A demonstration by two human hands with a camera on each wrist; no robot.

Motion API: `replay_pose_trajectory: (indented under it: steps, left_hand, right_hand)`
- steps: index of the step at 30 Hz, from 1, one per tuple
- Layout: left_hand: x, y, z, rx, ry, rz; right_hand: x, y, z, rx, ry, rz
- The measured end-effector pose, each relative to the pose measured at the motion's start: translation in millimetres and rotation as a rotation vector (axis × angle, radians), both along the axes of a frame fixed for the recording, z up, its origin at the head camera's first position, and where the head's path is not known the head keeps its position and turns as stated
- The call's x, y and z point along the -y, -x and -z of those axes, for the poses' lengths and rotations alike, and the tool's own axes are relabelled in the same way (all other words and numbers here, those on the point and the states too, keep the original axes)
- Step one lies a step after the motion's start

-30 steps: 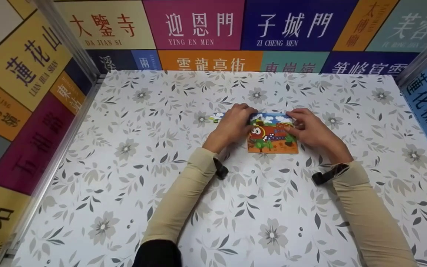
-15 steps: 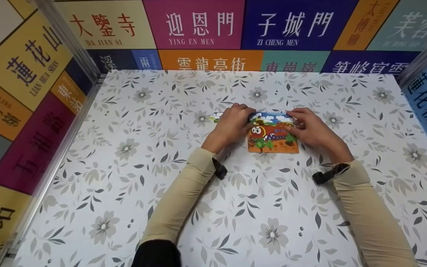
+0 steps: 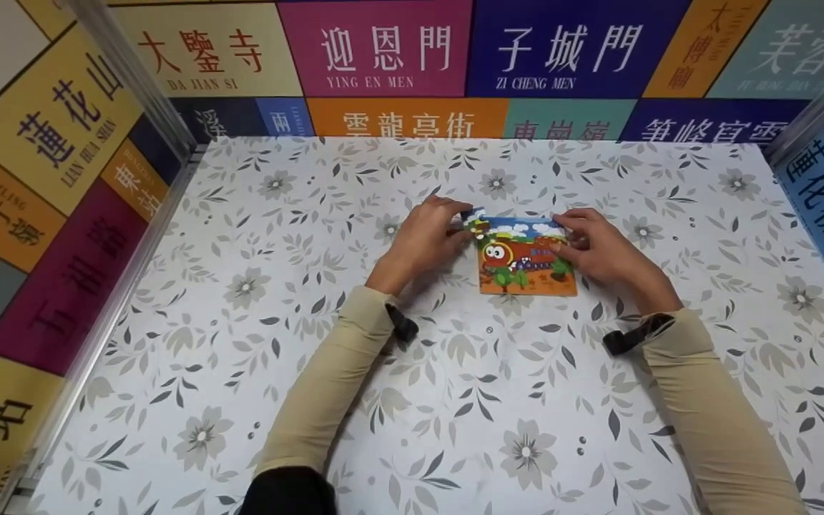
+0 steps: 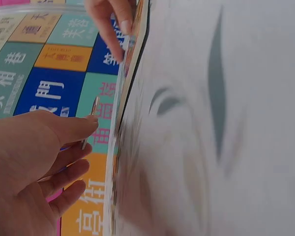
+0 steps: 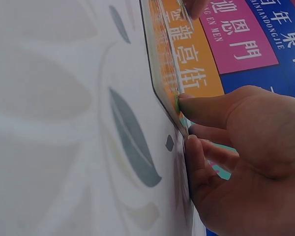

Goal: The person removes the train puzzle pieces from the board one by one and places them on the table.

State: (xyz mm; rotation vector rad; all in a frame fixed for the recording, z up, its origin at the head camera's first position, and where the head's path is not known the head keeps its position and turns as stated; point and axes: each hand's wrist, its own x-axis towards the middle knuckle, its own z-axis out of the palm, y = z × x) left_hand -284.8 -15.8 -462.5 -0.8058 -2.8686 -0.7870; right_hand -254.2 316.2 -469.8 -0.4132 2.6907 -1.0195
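Currently, both hands are at work over the far middle of a table with a white, grey-leafed cover point(image 3: 526, 400). Left hand point(image 3: 423, 239) pinches a small printed piece point(image 3: 479, 227) between thumb and forefinger; the left wrist view shows it thin and edge-on, clear of the cover, remaining fingers loosely bent. From above, piece overlaps the far left corner of a square picture board point(image 3: 526, 257); contact between the two cannot be told. Board lies flat on the cover, between the hands: blue sky and white clouds along its far side, a red, big-eyed cartoon figure across the middle, orange ground on the near side. Right hand point(image 3: 598, 247) grips the board's far right edge, thumb on top, fingers around the side. Beige sleeves point(image 3: 322, 383) on both arms, a black strap point(image 3: 630, 340) at the right wrist. Beyond the far edge, coloured wall panels point(image 3: 376, 50) with Chinese lettering.
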Motion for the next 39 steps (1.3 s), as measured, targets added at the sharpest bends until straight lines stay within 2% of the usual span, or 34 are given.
replay_pose_trajectory:
  steps: [14,21,28,33,39]
  left_hand:
    - [45.9,-0.1,-6.1,0.036,-0.075,-0.059]
    - [76.5,0.2,-2.9,0.054,-0.102,-0.048]
    - [102.1,1.1,1.5,0.118,-0.130,-0.066]
    - [114.3,1.6,6.4,0.167,-0.142,-0.069]
    - [119.9,4.0,9.2,0.201,-0.118,-0.044]
  right_hand:
    - [1,2.2,-0.7,0.059,-0.020,0.038]
    - [0,1.8,-1.0,0.070,-0.008,0.034]
    - [0,0.8,-0.3,0.036,0.020,0.000]
    - [0,0.6,-0.6,0.026,0.001,-0.009]
    - [1,0.1,-2.3,0.062,-0.015,0.022]
